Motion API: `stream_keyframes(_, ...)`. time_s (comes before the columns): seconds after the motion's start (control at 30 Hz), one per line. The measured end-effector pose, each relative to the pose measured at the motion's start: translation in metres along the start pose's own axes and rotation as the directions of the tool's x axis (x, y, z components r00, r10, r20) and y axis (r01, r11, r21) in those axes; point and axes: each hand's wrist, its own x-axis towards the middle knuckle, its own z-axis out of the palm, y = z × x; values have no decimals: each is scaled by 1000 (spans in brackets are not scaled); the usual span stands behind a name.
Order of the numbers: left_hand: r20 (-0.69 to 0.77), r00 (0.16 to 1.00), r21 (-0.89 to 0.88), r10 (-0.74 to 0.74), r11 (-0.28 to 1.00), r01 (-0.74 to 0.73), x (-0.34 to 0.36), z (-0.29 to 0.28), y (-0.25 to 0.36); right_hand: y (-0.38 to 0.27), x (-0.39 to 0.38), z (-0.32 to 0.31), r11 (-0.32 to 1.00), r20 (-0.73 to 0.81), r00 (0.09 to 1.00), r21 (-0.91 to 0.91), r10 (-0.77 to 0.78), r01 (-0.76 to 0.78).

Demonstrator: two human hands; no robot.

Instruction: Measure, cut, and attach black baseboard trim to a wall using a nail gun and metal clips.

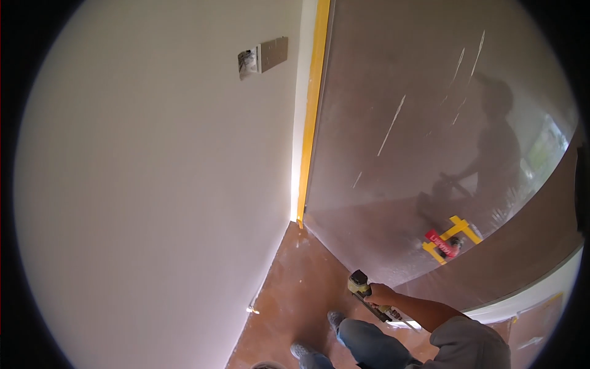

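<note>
My right hand (381, 295) is closed around the handle of a nail gun (358, 284), low in front of the glossy brown panel. The tool has an olive-yellow body, a black cap and a long dark magazine angled below my fingers. At its rear end a metal air fitting shows. The tool's head is held over the floor near the panel's foot; I cannot tell whether it touches the panel. My left hand is out of view.
A pale wall (160, 184) with a cut-out box opening (248, 62) stands left. Yellow tape (312, 92) runs down the corner. The brown panel (369, 80) bears white streaks, a red label (441, 243) and tape strips. My shoes stand on the reddish-brown floor (289, 289).
</note>
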Motion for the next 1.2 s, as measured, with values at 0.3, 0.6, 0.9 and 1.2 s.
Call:
stream_keyframes(0.3, -145, 989, 92, 20, 996, -7, 137, 79, -9, 50, 304, 142, 977, -80, 990, 168, -118, 130)
stream_keyframes(0.6, -267, 962, 58, 57, 997, -43, 227, 148, -64, 123, 486, 231, 947, 69, 971, 244, -230, 207)
stream_keyframes(0.9, -334, 942, 44, 41, 999, -28, 259, 188, -148, 147, 560, 303, 808, 238, 846, 498, -477, 316)
stream_keyframes(1.2, -381, 924, 63, -32, 996, 61, 229, 133, -241, 133, 581, 350, 775, 341, 869, 627, -359, 74)
